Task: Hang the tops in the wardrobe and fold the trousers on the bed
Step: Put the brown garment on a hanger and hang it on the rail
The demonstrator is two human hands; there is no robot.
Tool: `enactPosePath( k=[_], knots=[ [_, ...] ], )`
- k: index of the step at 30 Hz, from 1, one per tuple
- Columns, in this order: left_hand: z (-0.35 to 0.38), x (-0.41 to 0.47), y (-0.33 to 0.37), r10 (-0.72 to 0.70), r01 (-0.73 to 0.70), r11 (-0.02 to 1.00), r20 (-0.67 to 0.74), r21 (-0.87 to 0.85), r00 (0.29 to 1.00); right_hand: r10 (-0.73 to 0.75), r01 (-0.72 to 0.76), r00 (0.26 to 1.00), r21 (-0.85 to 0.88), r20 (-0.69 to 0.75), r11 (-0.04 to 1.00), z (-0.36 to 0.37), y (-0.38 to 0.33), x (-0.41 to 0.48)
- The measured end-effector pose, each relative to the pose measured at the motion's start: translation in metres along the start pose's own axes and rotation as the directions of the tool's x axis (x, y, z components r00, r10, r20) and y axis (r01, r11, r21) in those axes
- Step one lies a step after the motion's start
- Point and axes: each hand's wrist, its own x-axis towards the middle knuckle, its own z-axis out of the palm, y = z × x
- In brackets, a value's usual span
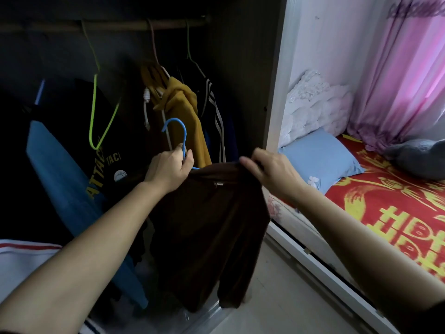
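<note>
Head view: left hand (168, 168) pinches the blue hanger (185, 138) by its neck, right hand (269, 172) pinches the brown top (212, 225)

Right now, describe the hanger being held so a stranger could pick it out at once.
Look inside the dark wardrobe left of the bed. Below its rail, the left hand grips a thin hanger carrying a dark brown top. Its bright blue hook is free in the air, while the lime-green hanger hooks over the rail.
</note>
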Motion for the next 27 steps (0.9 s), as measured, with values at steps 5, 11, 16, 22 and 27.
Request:
enactPosePath(
  k=[5,11,16,22,27],
  knots=[
    [0.013,0.002,0.02,-0.236,0.234,0.968,-0.016,-0.089,0.972,-0.017,0.012,0.999,0.145,0.035,0.989,0.007,-0.026,0.02],
    [0.019,0.005,0.03,-0.43,0.423,0.839,0.057,-0.343,0.901,0.064,-0.005,0.891,-0.132,0.449,0.991,0.02,-0.012,0.001],
    [0.016,0.006,0.04,-0.413,0.436,0.687,0.18,-0.581,0.893,0.08,-0.035,0.981,-0.238,0.179,0.971,0.027,-0.005,0.006],
    [0.004,0.007,0.031,-0.322,0.439,0.429,0.32,-0.789,0.891,0.07,-0.024,0.979,-0.233,0.189,0.972,0.017,0.013,0.019],
    [-0.004,0.012,0.008,-0.599,0.423,0.412,0.11,-0.807,0.793,0.198,-0.098,0.902,-0.265,0.384,0.959,0.014,0.038,0.008]
  ],
)
